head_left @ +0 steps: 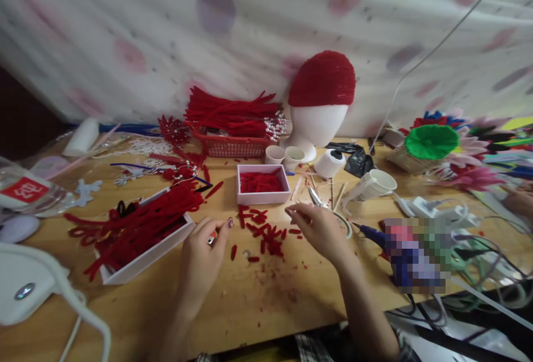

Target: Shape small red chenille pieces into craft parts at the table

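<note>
My left hand (202, 256) is curled over the table, beside the white box of red chenille stems (150, 229). Its fingers close round a small orange-and-silver thing that looks like a lighter (212, 238). To the right, my right hand (320, 231) has thumb and fingertips drawn together; anything between them is too small to make out. Short red chenille pieces (272, 240) lie scattered on the wood between both hands. Just beyond them stands a small white box (264, 198) with more cut red pieces in it. Scissors (315, 196) lie partly hidden behind my right hand.
A foam head with a red cap (322, 81) stands at the back, beside a red basket (235, 146) of chenille stems. Paper cups (295, 155) and a thread spool (330, 163) are near it. Right are a glue gun (375, 235), power strips (437, 209) and cables.
</note>
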Motion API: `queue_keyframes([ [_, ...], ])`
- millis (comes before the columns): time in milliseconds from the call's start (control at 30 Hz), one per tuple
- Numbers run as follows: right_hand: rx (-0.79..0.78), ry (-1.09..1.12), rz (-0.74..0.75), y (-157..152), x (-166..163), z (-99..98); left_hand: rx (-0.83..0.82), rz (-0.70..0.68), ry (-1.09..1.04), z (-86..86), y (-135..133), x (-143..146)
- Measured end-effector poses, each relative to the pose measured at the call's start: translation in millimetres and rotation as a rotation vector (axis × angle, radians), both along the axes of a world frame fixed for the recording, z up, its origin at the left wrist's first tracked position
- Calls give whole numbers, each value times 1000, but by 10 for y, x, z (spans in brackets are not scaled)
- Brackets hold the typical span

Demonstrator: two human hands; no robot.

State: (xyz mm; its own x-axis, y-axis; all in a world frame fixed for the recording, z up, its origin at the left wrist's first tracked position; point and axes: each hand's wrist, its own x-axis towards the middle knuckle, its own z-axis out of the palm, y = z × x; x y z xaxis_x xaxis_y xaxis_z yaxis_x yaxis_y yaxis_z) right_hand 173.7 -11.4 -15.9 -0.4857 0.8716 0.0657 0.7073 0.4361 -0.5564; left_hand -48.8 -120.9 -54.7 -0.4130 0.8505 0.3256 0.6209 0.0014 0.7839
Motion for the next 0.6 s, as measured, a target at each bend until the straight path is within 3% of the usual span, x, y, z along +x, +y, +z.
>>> queue_keyframes([
  [133,112,-122,14,382,-331,201,40,-29,18,-26,-3,3],
  [333,-26,-483,38,831,-960,32,42,34,15,-14,-11,35],
  [467,-66,-359,30,937,-976,34,32,55,-31,0,-14,40],
  [600,2,-15,30,933,-748,126,45,6,-112,-8,6,47],
])
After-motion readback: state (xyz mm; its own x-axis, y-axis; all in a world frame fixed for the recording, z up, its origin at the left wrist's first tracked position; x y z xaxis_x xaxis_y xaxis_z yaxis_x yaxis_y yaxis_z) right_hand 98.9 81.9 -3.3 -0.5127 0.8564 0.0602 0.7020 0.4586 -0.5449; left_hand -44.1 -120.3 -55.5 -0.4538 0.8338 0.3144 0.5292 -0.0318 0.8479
